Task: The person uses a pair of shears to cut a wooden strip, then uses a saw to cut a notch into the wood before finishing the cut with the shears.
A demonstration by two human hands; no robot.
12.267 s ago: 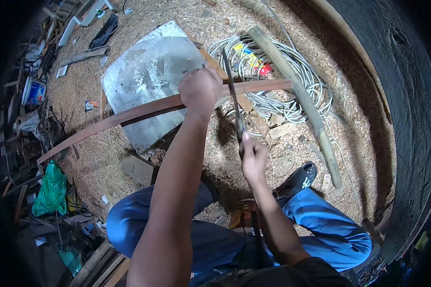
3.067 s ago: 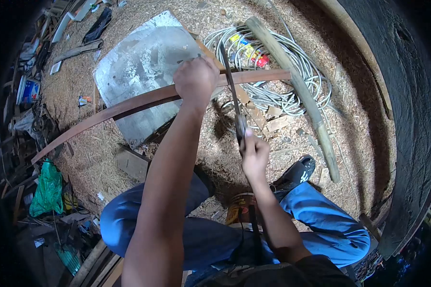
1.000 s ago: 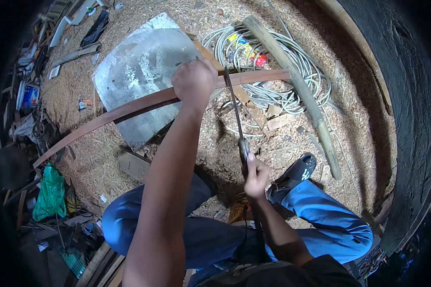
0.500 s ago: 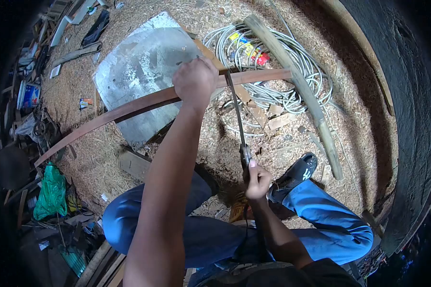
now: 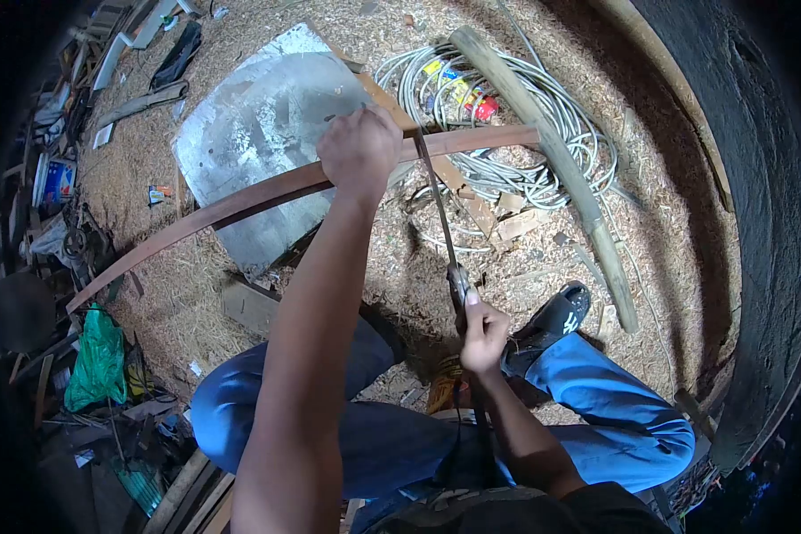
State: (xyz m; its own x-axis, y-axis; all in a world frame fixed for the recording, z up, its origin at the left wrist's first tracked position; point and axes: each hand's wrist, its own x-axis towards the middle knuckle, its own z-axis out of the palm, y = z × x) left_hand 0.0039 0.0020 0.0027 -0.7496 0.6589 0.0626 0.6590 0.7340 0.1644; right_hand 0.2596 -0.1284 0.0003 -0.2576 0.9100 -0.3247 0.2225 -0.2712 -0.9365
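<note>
A long, curved reddish-brown strip of wood (image 5: 209, 214) spans the middle of the view, from lower left to upper right. My left hand (image 5: 359, 147) is wrapped over it, above a worn metal-topped board (image 5: 267, 111). Low in the centre, my right hand (image 5: 483, 335) grips the handle of a handsaw. The narrow saw blade (image 5: 438, 200), seen nearly edge-on, runs up and away to meet the strip just right of my left hand. How deep its teeth sit in the wood cannot be made out.
A coil of grey cable (image 5: 543, 173) lies under a rough wooden pole (image 5: 552, 151) at the right. Wood shavings cover the ground. Scrap and a green plastic bag (image 5: 96, 360) are piled at the left. A dark curved wall-like form (image 5: 756, 222) borders the right side.
My right hand and the saw handle have shifted slightly right, and the blade leans a little more. My left hand keeps its hold on the strip.
</note>
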